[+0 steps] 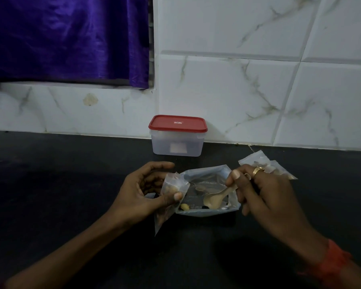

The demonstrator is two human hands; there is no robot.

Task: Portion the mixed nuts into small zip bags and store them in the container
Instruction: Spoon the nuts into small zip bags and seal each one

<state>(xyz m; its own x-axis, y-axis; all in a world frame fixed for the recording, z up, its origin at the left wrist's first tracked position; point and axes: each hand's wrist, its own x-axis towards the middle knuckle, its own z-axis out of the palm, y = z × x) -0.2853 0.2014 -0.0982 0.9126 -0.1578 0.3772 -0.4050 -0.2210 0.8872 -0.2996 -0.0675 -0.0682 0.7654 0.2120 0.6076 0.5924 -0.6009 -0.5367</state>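
Left hand: the left hand [142, 190] is closed in a pinch, thumb against fingers, on the small zip bag [173, 187]. The bag is kept upright, with its mouth just beside the pouch, probably so that little is spilled on the way in.
Small zip bag: a few nuts can be seen in its upper part. Its lower end hangs below the thumb, toward the counter's near edge.
Right hand: the right hand [265, 190] is clamped by its fingers on the handle of the spoon [215, 198]. A ring [257, 171] is worn on one finger.
Spoon: the bowl is angled down and leftward into the pouch. Whether it is loaded cannot be told.
Nut pouch: the nut pouch [204, 174] is laid open on the counter [71, 174], midway between its side edges and between the two hands, so that it can be scooped from freely.
Filled bags: the filled bags [256, 158] are set aside behind the right hand, toward the back edge, clear of the scooping.
Container: the container [176, 142] is stood at the back edge against the tiled wall [238, 80], with its red lid [177, 123] on. It appears not yet to be in use.
Step judged: a portion is being filled.
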